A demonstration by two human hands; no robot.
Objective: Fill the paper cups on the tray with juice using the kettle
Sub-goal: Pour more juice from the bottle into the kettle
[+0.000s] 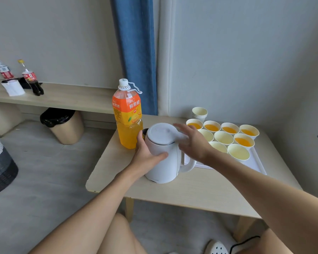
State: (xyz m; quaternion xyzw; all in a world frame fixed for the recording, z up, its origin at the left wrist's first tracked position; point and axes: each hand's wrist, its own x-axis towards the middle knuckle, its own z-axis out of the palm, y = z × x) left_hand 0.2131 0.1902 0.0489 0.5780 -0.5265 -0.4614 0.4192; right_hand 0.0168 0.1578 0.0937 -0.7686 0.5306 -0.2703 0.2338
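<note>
Flanking kettle (162, 162): juice bottle (128, 114) (capped), tray (256, 161).

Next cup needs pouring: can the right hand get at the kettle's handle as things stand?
Probably yes. The handle points toward the tray with nothing round it; the right hand hovers open just above it, while the left hand grips the kettle body.

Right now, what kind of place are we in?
Probably a home or dorm-style living room, not a lab or kitchen: a low wooden table holding the electric kettle and a tray of paper cups, a blue curtain, and a lined waste bin under a wall shelf with cola bottles.
</note>
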